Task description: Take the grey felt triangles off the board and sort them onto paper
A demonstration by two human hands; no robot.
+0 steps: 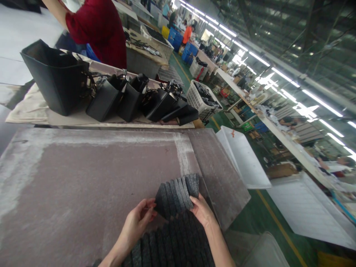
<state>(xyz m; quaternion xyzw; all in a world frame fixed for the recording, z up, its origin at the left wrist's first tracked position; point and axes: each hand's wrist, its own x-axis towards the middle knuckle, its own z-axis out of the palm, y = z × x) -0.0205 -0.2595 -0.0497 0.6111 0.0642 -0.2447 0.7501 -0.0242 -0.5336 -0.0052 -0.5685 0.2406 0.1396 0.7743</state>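
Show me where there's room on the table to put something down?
The worktable is bare left of the left hand, up to the black bags. Around both hands, right hand included, grey felt pieces crowd it.

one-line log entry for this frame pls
left hand: pinching fanned stack of dark grey felt pieces | right hand: gripping same stack | surface: worn brown worktable

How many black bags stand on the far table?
6, in one row: a big bag at the left end, then bags at and. Overlap may hide more.
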